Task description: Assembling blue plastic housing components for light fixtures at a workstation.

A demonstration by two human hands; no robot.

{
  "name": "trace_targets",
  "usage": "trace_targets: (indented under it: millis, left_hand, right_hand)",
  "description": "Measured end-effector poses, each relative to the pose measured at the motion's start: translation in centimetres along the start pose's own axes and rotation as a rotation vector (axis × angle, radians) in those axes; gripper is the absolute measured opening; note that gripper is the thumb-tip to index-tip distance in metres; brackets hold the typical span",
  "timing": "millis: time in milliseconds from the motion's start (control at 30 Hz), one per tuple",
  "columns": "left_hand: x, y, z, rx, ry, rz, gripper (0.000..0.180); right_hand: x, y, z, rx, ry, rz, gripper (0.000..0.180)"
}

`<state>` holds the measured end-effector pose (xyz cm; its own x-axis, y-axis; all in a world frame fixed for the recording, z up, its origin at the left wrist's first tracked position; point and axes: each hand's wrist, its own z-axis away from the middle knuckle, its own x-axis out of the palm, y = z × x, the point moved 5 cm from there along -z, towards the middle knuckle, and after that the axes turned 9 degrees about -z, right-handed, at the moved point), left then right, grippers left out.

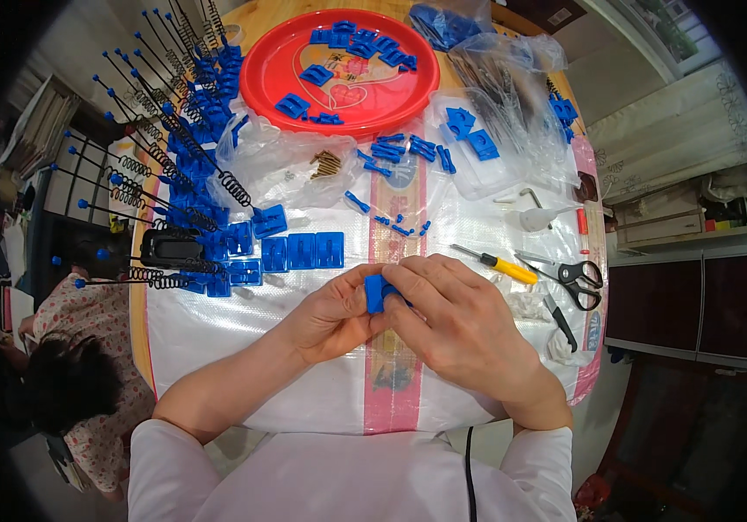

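Both the left hand (pixel 331 311) and right hand (pixel 447 313) pinch one small blue clip (pixel 376 291) with fingers pressed together; too much pressure could make it slip onto the desk (pixel 217 348).

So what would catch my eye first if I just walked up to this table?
Probably the round red tray at the far edge, scattered with small blue plastic parts. To its left, a fan of blue clips with black spring rods spreads across the table. In the middle, near the person, the left hand and right hand pinch one blue plastic piece together.
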<state>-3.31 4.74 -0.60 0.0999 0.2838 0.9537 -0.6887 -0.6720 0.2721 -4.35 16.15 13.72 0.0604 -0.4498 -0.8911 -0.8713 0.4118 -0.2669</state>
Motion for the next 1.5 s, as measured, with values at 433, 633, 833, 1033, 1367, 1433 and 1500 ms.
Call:
trace_targets:
  millis: [433,633,833,1033,1367,1433,1500]
  left_hand:
    - [-0.25,-0.02,-0.10,-0.004,-0.013,0.011,0.051]
    - [-0.42,-0.07,-0.03,-0.007,-0.002,0.015,0.050]
    - [-0.53,-0.12,-0.09,-0.018,0.009,0.018,0.051]
    - [-0.56,-0.13,0.01,-0.013,0.007,0.005,0.050]
    - [-0.51,-0.17,-0.03,-0.013,-0.002,-0.007,0.050]
    - [-0.50,-0.17,-0.01,-0.010,-0.001,-0.006,0.050]
    - [-0.34,-0.14,0.00,-0.003,0.003,-0.012,0.050]
  right_hand:
    - [0.09,0.08,0.08,-0.002,-0.005,-0.003,0.023]
    - [0.09,0.04,-0.01,-0.004,-0.004,-0.008,0.022]
    - [0.08,0.00,0.03,-0.001,-0.004,0.002,0.022]
    - [0.11,-0.05,0.00,-0.003,-0.007,-0.001,0.023]
    - [0.15,-0.15,0.08,-0.007,0.004,0.001,0.024]
    - [0.14,-0.17,0.08,-0.003,0.003,-0.001,0.024]
    - [0.10,-0.17,0.07,-0.002,0.001,-0.001,0.024]
